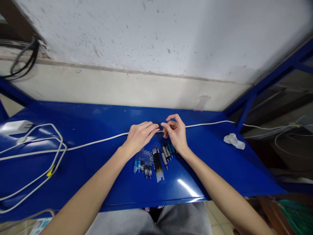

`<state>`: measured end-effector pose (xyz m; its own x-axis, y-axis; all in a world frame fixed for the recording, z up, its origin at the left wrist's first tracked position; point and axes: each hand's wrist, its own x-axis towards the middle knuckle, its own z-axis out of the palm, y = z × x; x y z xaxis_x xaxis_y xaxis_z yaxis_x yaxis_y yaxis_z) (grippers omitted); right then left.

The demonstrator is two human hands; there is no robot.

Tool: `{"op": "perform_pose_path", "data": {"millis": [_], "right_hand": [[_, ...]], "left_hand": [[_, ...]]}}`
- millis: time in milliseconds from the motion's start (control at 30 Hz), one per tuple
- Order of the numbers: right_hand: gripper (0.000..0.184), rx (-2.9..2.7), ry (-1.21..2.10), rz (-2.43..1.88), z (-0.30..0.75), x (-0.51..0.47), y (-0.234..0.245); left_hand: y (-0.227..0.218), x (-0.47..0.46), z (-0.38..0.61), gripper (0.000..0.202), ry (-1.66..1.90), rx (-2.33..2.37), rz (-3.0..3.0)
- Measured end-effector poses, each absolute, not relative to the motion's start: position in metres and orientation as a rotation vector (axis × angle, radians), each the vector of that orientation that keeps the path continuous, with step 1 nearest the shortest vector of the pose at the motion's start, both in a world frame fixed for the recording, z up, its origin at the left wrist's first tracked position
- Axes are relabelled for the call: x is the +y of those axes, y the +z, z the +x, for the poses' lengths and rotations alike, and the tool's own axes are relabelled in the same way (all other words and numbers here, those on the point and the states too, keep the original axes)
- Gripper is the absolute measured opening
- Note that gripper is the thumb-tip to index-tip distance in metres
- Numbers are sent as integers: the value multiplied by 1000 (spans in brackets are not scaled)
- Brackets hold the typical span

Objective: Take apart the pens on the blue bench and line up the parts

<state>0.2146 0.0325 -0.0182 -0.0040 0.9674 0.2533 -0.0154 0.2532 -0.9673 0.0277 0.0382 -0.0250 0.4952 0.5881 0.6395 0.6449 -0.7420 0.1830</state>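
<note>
My left hand [140, 137] and my right hand [176, 132] meet above the blue metal table [117, 192], with their fingertips close together. A small dark item [162, 131] shows between the fingers, too small to name. It is pinched in my right hand's fingers, and my left fingertips reach it. A white cable [102, 141] runs behind my hands and passes beneath the fingers. Just below my hands lies a row of several pens and refills [154, 163], some in clear sleeves, with blue or black parts. My wrists are just above the row, not touching it.
Looped white cable [36, 163] and a white power adapter [16, 127] lie at the table's left. A crumpled clear plastic bag [234, 141] sits at the right. A white wall rises behind the table, and blue metal frame bars flank it.
</note>
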Motion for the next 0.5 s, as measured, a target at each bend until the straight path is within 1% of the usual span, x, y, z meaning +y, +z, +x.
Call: {"op": "perform_pose_path", "data": {"millis": [133, 233, 333, 367, 467, 500], "right_hand": [[38, -1340, 1036, -958, 229, 44, -11], [31, -1399, 870, -1047, 255, 44, -4], [29, -1740, 786, -1155, 282, 25, 0], [33, -1889, 796, -1166, 288, 15, 1], [61, -2151, 835, -1199, 295, -15, 4], [66, -2207, 813, -1228, 293, -23, 5]], "left_hand": [[-26, 40, 28, 19, -1083, -1117, -2585], [-29, 43, 25, 19, -1097, -1129, -2560], [-30, 47, 21, 21, -1107, -1136, -2549], [-31, 49, 20, 20, -1115, -1135, -2557], [-32, 50, 21, 19, -1143, -1117, -2598], [-32, 50, 22, 20, -1152, -1108, -2610]]}}
